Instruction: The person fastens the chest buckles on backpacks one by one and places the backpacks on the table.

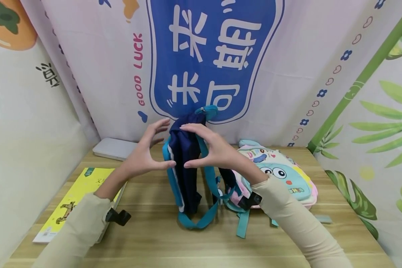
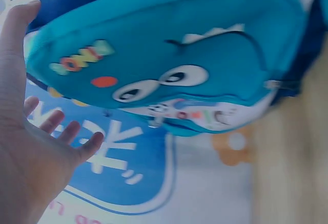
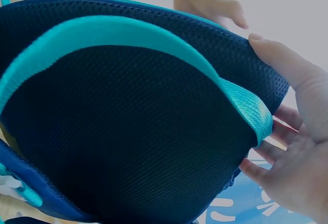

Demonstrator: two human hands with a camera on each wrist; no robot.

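Observation:
A dark blue child's backpack (image 1: 185, 149) stands upright on the table, seen edge-on in the head view. Its teal front (image 2: 169, 44) bears cartoon eyes and shows in the left wrist view. The dark mesh back (image 3: 128, 126) and a teal shoulder strap (image 3: 138, 32) appear in the right wrist view. My left hand (image 1: 143, 152) is beside the front side, fingers spread and thumb apart; it seems not to grip the bag. On the strap side, my right hand (image 1: 214, 147) curves loosely at the bag's upper edge, its fingertips at or touching the fabric.
A second backpack (image 1: 284, 176), pink and teal with cartoon eyes, lies to the right. At left are a yellow book (image 1: 83, 193) and a flat whitish case (image 1: 115, 148). A small grey strip (image 1: 323, 219) lies at the right. Printed cloth (image 1: 271, 111) hangs behind the table.

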